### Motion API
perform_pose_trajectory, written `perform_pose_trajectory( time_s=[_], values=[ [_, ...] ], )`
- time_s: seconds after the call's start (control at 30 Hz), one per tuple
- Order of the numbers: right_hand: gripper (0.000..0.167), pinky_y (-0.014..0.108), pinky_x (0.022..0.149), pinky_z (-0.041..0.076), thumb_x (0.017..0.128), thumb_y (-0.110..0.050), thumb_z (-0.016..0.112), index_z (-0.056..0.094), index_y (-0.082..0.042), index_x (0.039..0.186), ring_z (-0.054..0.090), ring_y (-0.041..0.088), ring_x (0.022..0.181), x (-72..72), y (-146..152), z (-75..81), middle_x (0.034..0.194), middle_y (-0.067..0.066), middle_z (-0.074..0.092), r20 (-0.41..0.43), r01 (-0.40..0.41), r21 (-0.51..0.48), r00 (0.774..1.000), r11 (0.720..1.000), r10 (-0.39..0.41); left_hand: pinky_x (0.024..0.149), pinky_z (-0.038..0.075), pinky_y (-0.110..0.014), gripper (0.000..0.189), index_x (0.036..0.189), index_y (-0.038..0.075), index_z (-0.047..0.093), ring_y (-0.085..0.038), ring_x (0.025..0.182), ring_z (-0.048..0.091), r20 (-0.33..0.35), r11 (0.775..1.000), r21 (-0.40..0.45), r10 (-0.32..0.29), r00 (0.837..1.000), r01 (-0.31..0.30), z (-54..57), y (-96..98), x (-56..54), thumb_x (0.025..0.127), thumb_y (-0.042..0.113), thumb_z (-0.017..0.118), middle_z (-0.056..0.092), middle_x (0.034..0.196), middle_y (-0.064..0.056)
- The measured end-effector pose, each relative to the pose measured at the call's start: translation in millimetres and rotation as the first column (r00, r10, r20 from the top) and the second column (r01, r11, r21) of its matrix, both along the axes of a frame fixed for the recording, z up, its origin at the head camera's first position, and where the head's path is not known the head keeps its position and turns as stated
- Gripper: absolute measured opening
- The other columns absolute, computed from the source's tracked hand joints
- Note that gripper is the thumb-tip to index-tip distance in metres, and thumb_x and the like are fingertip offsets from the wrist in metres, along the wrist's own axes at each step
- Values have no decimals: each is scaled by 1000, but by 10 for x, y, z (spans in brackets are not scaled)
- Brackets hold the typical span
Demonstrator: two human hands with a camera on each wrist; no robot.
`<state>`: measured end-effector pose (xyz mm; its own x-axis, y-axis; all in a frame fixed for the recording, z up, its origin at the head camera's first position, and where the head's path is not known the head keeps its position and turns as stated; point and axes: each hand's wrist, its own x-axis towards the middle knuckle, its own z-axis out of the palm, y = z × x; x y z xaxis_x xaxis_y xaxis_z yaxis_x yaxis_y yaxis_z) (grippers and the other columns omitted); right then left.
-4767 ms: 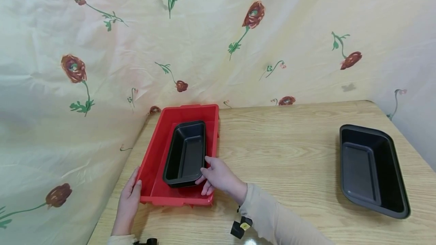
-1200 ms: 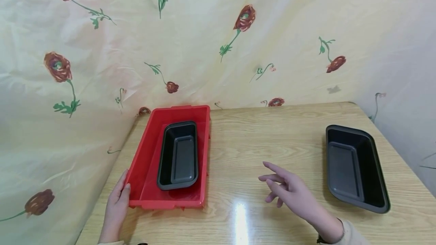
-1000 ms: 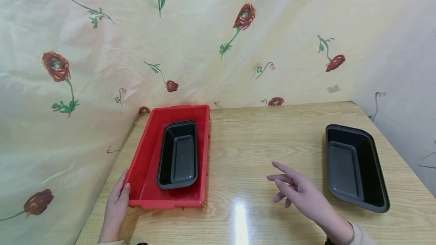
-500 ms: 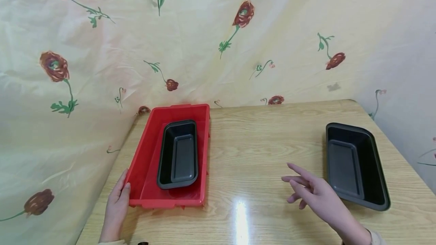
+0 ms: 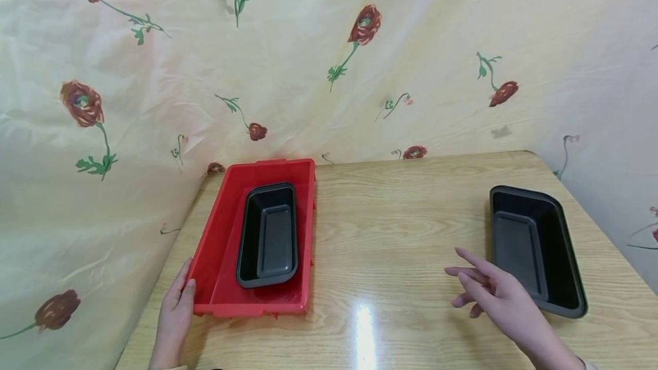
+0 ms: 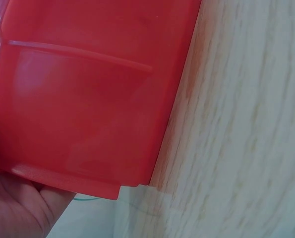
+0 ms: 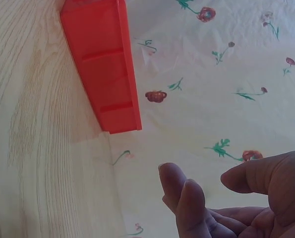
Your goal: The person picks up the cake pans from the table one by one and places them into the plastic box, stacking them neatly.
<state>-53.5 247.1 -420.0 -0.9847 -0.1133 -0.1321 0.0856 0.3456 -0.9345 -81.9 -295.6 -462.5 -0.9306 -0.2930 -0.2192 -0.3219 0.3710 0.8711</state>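
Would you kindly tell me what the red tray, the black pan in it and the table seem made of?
Red tray: probably moulded plastic, smooth with a soft sheen and ribs.
Black pan: perhaps coated metal, dark and satin with a thin rim.
Table: wood or laminate; grain shows, glare suggests gloss.

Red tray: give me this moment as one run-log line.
left hand: grips red tray | black pan: inside red tray | second pan: on table | right hand: holds nothing, near second pan
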Motion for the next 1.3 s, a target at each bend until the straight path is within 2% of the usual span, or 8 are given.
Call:
perform_pose_trajectory(
  time_s=[0.13, 0.37, 0.63, 0.87, 1.07, 1.17, 1.3],
  values=[
    [59, 35, 58, 55, 104, -22, 49, 25, 1, 152, 70, 23, 81, 16, 75, -29, 130, 23, 58, -1, 17, 11, 1000, 1000, -17, 102, 40, -49, 55, 158, 30, 9, -36, 140, 26, 8, 1000, 1, 7, 1000, -7, 3, -5, 2, 107, 33, 30, 16, 162, -9],
    [61, 36, 60, 57, 104, -27, 48, 25, 1, 152, 70, 24, 83, 45, 228, -45, 119, -8, 67, -2, 52, 38, 999, 998, -52, 102, 38, -48, 55, 158, 29, 7, -37, 142, 25, 11, 1000, 8, -4, 1000, 4, 5, -12, 0, 107, 31, 29, 14, 162, -9],
    [61, 35, 62, 56, 105, -27, 46, 22, 0, 153, 70, 23, 85, 75, 416, -85, 115, -24, 64, 31, 51, 40, 998, 998, -52, 102, 39, -36, 54, 158, 27, 10, -33, 141, 26, -32, 999, -2, -33, 999, 32, -3, -22, 23, 107, 30, 29, 16, 162, -9],
    [59, 35, 59, 56, 105, -21, 45, 19, 2, 153, 70, 20, 82, 102, 598, -133, 112, -28, 62, -29, 62, 75, 998, 995, -60, 101, 40, -33, 54, 158, 27, 10, -33, 141, 26, -37, 999, -5, -35, 999, 35, 3, -18, 27, 107, 30, 28, 16, 162, -8],
    [57, 33, 58, 56, 105, -14, 44, 18, -3, 155, 71, 17, 81, 128, 754, -171, 113, -28, 62, -77, 78, 93, 994, 993, -71, 105, 36, -42, 54, 158, 26, 9, -34, 142, 24, -40, 999, -11, -42, 998, 41, 3, -23, 16, 107, 30, 28, 15, 162, -9],
    [58, 31, 59, 55, 106, -15, 42, 15, -3, 156, 71, 16, 81, 141, 832, -169, 111, -31, 60, -62, 94, 119, 994, 988, -87, 106, 35, -45, 53, 158, 26, 10, -34, 142, 25, -41, 999, -11, -35, 999, 34, 6, -14, 19, 107, 29, 27, 16, 162, -8],
    [62, 31, 59, 56, 106, -19, 40, 8, 4, 154, 70, 14, 80, 153, 936, -159, 108, -36, 56, -18, 116, 152, 993, 982, -115, 106, 34, -46, 53, 158, 26, 10, -33, 142, 25, -36, 1000, -4, -27, 999, 27, 0, -10, 25, 108, 29, 28, 16, 162, -8]
  ],
)
